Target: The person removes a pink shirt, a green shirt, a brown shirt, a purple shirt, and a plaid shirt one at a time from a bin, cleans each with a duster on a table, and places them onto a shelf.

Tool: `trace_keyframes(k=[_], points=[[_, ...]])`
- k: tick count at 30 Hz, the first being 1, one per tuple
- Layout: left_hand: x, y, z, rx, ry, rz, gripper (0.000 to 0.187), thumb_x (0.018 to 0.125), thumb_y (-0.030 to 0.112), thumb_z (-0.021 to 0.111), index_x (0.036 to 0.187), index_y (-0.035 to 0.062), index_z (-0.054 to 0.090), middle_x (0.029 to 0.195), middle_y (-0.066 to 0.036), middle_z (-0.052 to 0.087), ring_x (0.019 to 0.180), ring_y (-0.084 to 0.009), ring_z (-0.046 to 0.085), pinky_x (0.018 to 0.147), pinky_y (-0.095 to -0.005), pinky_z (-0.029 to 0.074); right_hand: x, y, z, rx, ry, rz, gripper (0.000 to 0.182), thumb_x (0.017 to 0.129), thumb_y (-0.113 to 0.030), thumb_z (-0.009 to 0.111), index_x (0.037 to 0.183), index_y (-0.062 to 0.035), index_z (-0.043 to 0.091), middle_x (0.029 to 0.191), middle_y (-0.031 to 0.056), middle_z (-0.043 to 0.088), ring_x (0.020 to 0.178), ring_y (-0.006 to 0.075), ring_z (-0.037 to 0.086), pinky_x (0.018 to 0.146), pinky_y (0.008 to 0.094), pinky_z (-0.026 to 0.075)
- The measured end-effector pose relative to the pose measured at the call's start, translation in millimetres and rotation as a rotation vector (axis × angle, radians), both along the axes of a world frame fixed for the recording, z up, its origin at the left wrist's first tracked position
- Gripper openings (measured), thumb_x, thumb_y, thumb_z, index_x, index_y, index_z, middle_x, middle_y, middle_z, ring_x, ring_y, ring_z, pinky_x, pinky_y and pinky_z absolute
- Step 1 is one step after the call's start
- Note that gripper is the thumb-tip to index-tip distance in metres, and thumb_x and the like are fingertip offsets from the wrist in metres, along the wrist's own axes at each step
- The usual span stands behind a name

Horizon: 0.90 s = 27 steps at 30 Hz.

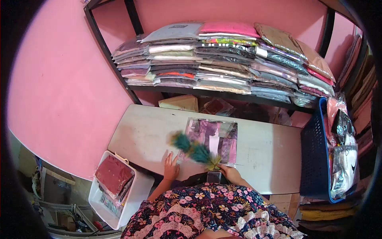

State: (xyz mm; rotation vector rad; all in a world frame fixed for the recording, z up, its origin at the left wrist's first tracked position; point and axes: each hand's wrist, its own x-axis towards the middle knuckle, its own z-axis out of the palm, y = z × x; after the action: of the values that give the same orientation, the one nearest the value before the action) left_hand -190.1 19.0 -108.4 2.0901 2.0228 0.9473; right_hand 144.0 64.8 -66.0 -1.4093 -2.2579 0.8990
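Observation:
My right hand (230,174) is closed around the handle end of a fluffy duster (195,152), teal with yellow-green bands. The duster points up and to the left, its head slightly blurred, and crosses in front of a clear plastic packet (227,137) with purple, white and dark patterned fabric inside. That packet lies flat on the pale table (262,151). At the table's front edge, left of the duster, my left hand (171,168) has its fingers apart and holds nothing.
A black-framed shelf carries stacked bagged garments (223,59) behind the table. On the right stands a blue basket (314,151) filled with packets. At lower left, a white bin (137,195) holds a maroon packet (114,175). A cream package (179,103) lies under the shelf.

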Motion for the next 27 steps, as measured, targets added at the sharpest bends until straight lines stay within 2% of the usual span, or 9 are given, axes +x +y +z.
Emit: trace_keyframes(k=[3, 6, 10, 13, 15, 17, 19, 21, 27], points=[[4, -5, -5, -0.059, 0.068, -0.057, 0.058, 0.077, 0.012, 0.057, 0.132, 0.0109, 0.041, 0.141, -0.018, 0.032, 0.13, -0.0333, 0.03, 0.106, -0.0486, 0.023, 11, -4, -1, 0.141, 0.014, 0.132, 0.032, 0.087, -0.027, 0.052, 0.118, -0.0197, 0.054, 0.084, 0.0195, 0.064, 0.075, 0.0375, 0.062, 0.066, 0.0483, 0.048], [6, -9, -12, -0.165, 0.135, -0.118, 0.058, 0.079, 0.018, 0.057, 0.134, 0.0142, 0.039, 0.14, -0.008, 0.035, 0.131, -0.0283, 0.029, 0.106, -0.0512, 0.019, 16, 1, 14, 0.035, -0.112, -0.243, 0.032, 0.086, -0.028, 0.052, 0.118, -0.0189, 0.054, 0.086, 0.0202, 0.064, 0.076, 0.0386, 0.062, 0.067, 0.0483, 0.048], [5, -14, -14, -0.227, 0.141, -0.125, 0.056, 0.079, 0.019, 0.056, 0.133, 0.0152, 0.04, 0.139, -0.006, 0.036, 0.131, -0.0277, 0.029, 0.106, -0.0528, 0.019, 19, -1, 9, 0.052, -0.015, -0.406, 0.029, 0.086, -0.022, 0.054, 0.114, -0.017, 0.056, 0.082, 0.02, 0.064, 0.076, 0.0392, 0.062, 0.067, 0.0468, 0.049], [3, -14, -15, -0.218, 0.128, -0.141, 0.053, 0.08, 0.019, 0.056, 0.131, 0.0156, 0.043, 0.138, -0.005, 0.039, 0.131, -0.0279, 0.03, 0.106, -0.0533, 0.019, 16, -14, 11, 0.013, -0.006, -0.136, 0.031, 0.087, -0.022, 0.054, 0.118, -0.0174, 0.054, 0.082, 0.0195, 0.064, 0.077, 0.0397, 0.062, 0.067, 0.0471, 0.049], [0, -15, -15, -0.191, 0.147, -0.134, 0.051, 0.079, 0.02, 0.057, 0.129, 0.0176, 0.046, 0.135, -0.004, 0.041, 0.131, -0.0275, 0.03, 0.105, -0.0542, 0.019, 13, -15, 16, 0.143, -0.018, 0.07, 0.033, 0.087, -0.023, 0.053, 0.119, -0.0179, 0.053, 0.08, 0.0197, 0.064, 0.075, 0.0398, 0.062, 0.065, 0.0468, 0.049], [-2, -15, -13, -0.191, 0.158, -0.127, 0.049, 0.079, 0.02, 0.057, 0.127, 0.0187, 0.048, 0.135, -0.003, 0.042, 0.13, -0.0276, 0.03, 0.105, -0.0548, 0.019, 4, -7, 23, 0.113, -0.018, 0.009, 0.034, 0.087, -0.024, 0.053, 0.12, -0.0179, 0.053, 0.079, 0.0214, 0.063, 0.073, 0.04, 0.062, 0.064, 0.047, 0.049], [-2, -16, -8, -0.195, 0.168, -0.119, 0.047, 0.079, 0.02, 0.058, 0.126, 0.0198, 0.05, 0.134, -0.002, 0.044, 0.13, -0.0276, 0.031, 0.105, -0.0555, 0.019, -3, 5, 17, -0.024, -0.114, -0.248, 0.034, 0.087, -0.026, 0.053, 0.12, -0.0182, 0.053, 0.081, 0.0226, 0.062, 0.074, 0.0399, 0.061, 0.065, 0.0473, 0.048], [-5, -15, -3, -0.143, 0.22, -0.139, 0.045, 0.079, 0.02, 0.059, 0.124, 0.0228, 0.052, 0.133, -0.001, 0.044, 0.128, -0.0292, 0.032, 0.104, -0.0568, 0.019, -7, 11, 2, 0.064, -0.059, -0.296, 0.034, 0.087, -0.026, 0.052, 0.12, -0.0182, 0.053, 0.081, 0.023, 0.062, 0.075, 0.0398, 0.061, 0.065, 0.0476, 0.048], [-31, -1, -2, -0.256, 0.396, -0.158, 0.038, 0.077, 0.02, 0.06, 0.115, 0.0251, 0.059, 0.125, 0.0, 0.051, 0.126, -0.0313, 0.035, 0.104, -0.0588, 0.019, -14, 6, 2, 0.024, 0.05, 0.141, 0.029, 0.087, -0.025, 0.052, 0.115, -0.0197, 0.054, 0.076, 0.0184, 0.064, 0.067, 0.039, 0.061, 0.06, 0.0497, 0.048]])
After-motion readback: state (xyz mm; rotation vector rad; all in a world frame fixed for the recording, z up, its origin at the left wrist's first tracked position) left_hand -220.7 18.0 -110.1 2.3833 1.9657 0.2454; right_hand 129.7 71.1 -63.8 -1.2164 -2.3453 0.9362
